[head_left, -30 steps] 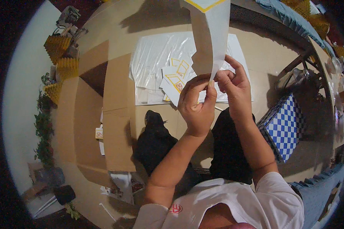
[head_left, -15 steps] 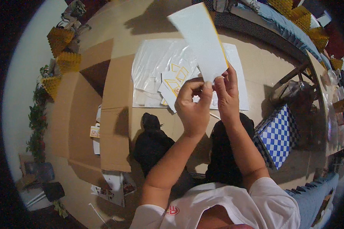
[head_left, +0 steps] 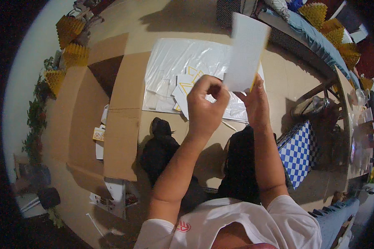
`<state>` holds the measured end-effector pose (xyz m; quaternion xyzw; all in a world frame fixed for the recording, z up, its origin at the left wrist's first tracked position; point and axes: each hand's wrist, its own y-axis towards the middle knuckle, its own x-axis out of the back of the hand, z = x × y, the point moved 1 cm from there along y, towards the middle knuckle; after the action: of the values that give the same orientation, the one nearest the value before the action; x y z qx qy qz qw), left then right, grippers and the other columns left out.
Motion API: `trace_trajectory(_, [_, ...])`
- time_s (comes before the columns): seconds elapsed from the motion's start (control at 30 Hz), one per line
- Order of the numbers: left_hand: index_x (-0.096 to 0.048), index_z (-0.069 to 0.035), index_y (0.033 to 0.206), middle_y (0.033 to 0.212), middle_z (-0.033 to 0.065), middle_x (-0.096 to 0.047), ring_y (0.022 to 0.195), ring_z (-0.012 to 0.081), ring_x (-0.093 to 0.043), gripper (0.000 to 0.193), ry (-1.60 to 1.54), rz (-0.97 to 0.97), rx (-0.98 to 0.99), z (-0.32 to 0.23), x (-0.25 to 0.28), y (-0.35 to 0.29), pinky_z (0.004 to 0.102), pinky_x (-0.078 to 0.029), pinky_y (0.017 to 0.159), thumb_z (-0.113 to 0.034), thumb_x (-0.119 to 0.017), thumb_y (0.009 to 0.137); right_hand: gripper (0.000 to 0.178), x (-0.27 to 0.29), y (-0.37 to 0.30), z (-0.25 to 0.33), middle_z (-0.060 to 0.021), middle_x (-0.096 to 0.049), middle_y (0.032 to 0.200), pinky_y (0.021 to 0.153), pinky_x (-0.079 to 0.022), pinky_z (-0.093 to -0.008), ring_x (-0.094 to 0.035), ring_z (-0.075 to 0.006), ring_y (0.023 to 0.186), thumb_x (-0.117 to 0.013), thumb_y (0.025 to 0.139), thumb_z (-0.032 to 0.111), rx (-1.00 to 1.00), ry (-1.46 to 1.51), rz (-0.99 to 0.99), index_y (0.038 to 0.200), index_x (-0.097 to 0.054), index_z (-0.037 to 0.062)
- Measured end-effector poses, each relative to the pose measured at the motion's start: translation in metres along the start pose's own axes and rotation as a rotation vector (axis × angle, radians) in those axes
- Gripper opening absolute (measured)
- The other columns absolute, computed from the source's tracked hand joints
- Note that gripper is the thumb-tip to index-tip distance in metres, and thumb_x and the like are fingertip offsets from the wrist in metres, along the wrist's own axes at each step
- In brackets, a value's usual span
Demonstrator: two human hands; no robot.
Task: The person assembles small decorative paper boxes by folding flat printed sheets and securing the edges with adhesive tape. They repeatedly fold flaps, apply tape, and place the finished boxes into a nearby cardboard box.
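A long white card (head_left: pixel 247 54) with a thin yellow edge is held up in front of me, tilted slightly to the right. My right hand (head_left: pixel 256 103) grips its lower right corner, the thumb in view and some fingers hidden behind. At the lower left corner my left hand (head_left: pixel 208 103) is closed in a pinch, thumb against curled forefinger. Below and behind the hands, white cut pieces with yellow outlines (head_left: pixel 191 79) lie in a loose pile. They rest on a large white sheet (head_left: pixel 166 52) wrapped in clear plastic on the floor.
To the left stands an open cardboard box (head_left: pixel 122 124) with white pieces and a small printed carton (head_left: pixel 99 134) inside. On the right are a blue-and-white checked box (head_left: pixel 296 155) and a wooden table (head_left: pixel 340 108). A padded seat (head_left: pixel 299 33) borders the far right.
The card has swung more upright and shifted right, its top edge lower in view. My right hand has moved slightly right. The whole view has shifted a little.
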<state>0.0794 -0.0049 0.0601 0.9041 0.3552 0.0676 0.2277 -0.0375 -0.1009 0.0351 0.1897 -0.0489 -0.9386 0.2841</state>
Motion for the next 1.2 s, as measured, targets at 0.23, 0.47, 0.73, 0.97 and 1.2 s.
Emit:
trace_trajectory(0.23, [-0.058, -0.004, 0.085, 0.084, 0.0114, -0.062, 0.08, 0.0307, -0.061, 0.013, 0.292, 0.135, -0.474, -0.008, 0.0, -0.002, 0.0373, -0.05, 0.072, 0.0, -0.065, 0.075, 0.101, -0.007, 0.006, 0.005, -0.0161, -0.043, 0.142, 0.101, -0.045, -0.0446, -0.048, -0.0307, 0.125, -0.077, 0.071, 0.054, -0.01, 0.179, 0.208, 0.145, -0.025, 0.0082])
trace_trajectory(0.47, [-0.06, -0.006, 0.107, 0.11, 0.0096, -0.062, 0.09, 0.0226, -0.06, 0.028, 0.033, 0.117, -0.459, -0.018, -0.002, -0.007, 0.0337, -0.049, 0.072, -0.005, -0.064, 0.08, 0.089, 0.002, -0.006, -0.009, -0.0121, -0.05, 0.133, 0.1, -0.044, -0.0438, -0.053, -0.0273, 0.118, -0.058, 0.081, 0.065, -0.112, 0.502, 0.224, 0.146, -0.027, 0.0127])
trace_trajectory(0.73, [-0.06, -0.006, 0.11, 0.108, 0.0056, -0.061, 0.097, 0.0166, -0.054, 0.024, 0.127, 0.099, -0.08, 0.007, 0.008, -0.003, 0.0313, -0.043, 0.084, -0.017, -0.063, 0.088, 0.083, -0.017, -0.017, -0.02, -0.0154, -0.055, 0.126, 0.095, -0.047, -0.0424, -0.057, -0.0299, 0.11, -0.041, 0.087, 0.071, -0.515, 0.998, 0.25, 0.137, -0.042, 0.0051])
trace_trajectory(0.97, [-0.061, -0.001, 0.094, 0.084, 0.0027, -0.06, 0.077, 0.0123, -0.052, 0.021, -0.158, 0.137, 0.298, 0.004, 0.012, 0.0, 0.0288, -0.046, 0.073, -0.017, -0.068, 0.084, 0.073, -0.007, -0.018, -0.029, -0.0155, -0.047, 0.132, 0.1, -0.042, -0.041, -0.048, -0.0283, 0.12, -0.046, 0.092, 0.061, -0.409, 0.291, 0.083, 0.14, -0.036, 0.0064])
trace_trajectory(1.2, [-0.063, -0.003, 0.09, 0.082, 0.0013, -0.059, 0.076, 0.0091, -0.051, 0.017, 0.051, 0.293, 0.297, 0.006, 0.025, -0.001, 0.0258, -0.044, 0.071, -0.017, -0.067, 0.083, 0.049, -0.002, -0.01, 0.017, -0.0089, -0.057, 0.117, 0.099, -0.035, -0.0366, -0.05, -0.025, 0.112, -0.072, 0.078, 0.009, 0.745, -0.811, -0.087, 0.124, -0.054, 0.0087])
